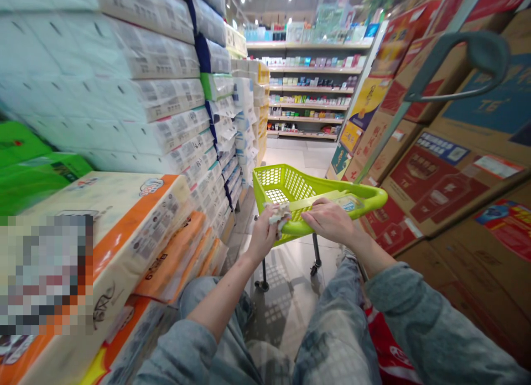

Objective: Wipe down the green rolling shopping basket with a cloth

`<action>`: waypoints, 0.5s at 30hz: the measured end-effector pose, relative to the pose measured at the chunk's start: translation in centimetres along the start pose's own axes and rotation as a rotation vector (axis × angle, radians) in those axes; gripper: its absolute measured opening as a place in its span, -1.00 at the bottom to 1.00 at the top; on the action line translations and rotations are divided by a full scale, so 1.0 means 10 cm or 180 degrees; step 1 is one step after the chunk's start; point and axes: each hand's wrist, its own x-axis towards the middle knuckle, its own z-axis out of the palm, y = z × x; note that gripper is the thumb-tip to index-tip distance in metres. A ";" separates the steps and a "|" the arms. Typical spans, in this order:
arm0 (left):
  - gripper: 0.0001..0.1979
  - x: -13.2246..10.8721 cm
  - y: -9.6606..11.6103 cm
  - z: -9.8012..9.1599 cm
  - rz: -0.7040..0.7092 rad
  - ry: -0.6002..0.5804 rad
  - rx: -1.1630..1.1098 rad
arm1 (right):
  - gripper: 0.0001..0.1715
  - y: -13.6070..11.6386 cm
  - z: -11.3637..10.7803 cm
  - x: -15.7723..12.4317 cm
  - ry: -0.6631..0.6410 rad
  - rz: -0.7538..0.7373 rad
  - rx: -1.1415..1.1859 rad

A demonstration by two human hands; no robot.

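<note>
A lime-green plastic shopping cart (286, 181) stands on the tiled aisle floor in front of me. My left hand (265, 230) is closed around a crumpled white cloth or tissue (280, 214), pressed against the cart's near rim. My right hand (329, 219) lies on the same rim beside it, fingers stretched forward over the edge and a small label there. Both forearms come out of grey-blue denim sleeves, and my knees in jeans show below.
Stacked tissue packs (136, 97) wall the left side, with orange-and-cream packs (136, 219) nearest. Cardboard boxes (440, 186) pile up on the right, a grey trolley handle (464, 64) leaning against them. Stocked shelves (307, 92) close the aisle's far end.
</note>
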 end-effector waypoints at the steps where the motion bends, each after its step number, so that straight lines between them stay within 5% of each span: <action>1: -0.69 -0.01 0.11 0.03 0.0174 -0.0013 0.0055 | -0.38 0.01 0.00 -0.01 -0.0004 -0.0016 0.0013; 4: -0.72 -0.05 0.33 0.09 0.0681 -0.0236 0.0205 | -0.42 0.04 0.00 -0.05 0.0026 -0.0129 0.0123; 7: -0.75 -0.04 0.30 0.12 0.0936 -0.0290 0.0239 | -0.45 0.06 -0.02 -0.11 0.0089 -0.0258 0.0241; 12: -0.71 0.06 -0.17 0.09 0.0821 0.0015 0.0204 | -0.49 0.03 -0.07 -0.20 0.0190 -0.0383 0.0358; 15: -0.67 0.12 -0.49 0.01 0.0284 -0.0075 0.0196 | -0.49 0.00 -0.10 -0.23 0.0236 -0.0398 0.0420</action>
